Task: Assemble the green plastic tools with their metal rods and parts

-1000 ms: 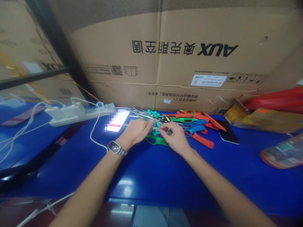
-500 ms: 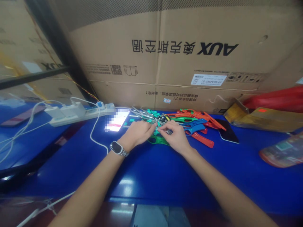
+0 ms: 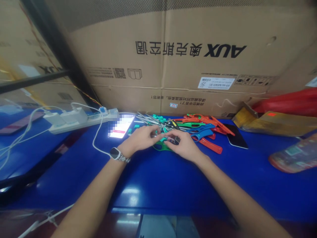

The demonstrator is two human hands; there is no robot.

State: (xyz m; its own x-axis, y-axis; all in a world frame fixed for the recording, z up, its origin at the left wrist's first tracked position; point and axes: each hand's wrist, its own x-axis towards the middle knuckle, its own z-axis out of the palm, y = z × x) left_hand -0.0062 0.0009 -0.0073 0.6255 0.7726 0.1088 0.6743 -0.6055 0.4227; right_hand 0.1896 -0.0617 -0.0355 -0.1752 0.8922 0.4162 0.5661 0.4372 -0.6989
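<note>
My left hand (image 3: 142, 138), with a watch (image 3: 115, 153) on its wrist, has its fingers curled and its thumb stretched toward the right fingertips. My right hand (image 3: 185, 145) is bent with thumb and fingers close together. Both sets of fingertips meet over a heap of thin metal rods (image 3: 146, 118) with teal plastic pieces (image 3: 159, 118). Anything they pinch is too small or hidden to name. Under the fingers lies a green plastic piece (image 3: 162, 146). A black and yellow tool handle (image 3: 175, 124) sticks up just behind the right hand.
Orange-red plastic handles (image 3: 210, 145) and blue ones (image 3: 204, 134) lie to the right, beside a dark phone (image 3: 237, 137). A lit phone (image 3: 122, 127) and a power strip (image 3: 71, 125) with white cables are left. A large cardboard box (image 3: 119, 96) stands behind; a clear jar (image 3: 294, 157) is far right.
My left hand has shifted slightly left and down, its fingers more arched and its thumb pointing right. The right fingers are more spread from the thumb. The whole view has moved a little.
</note>
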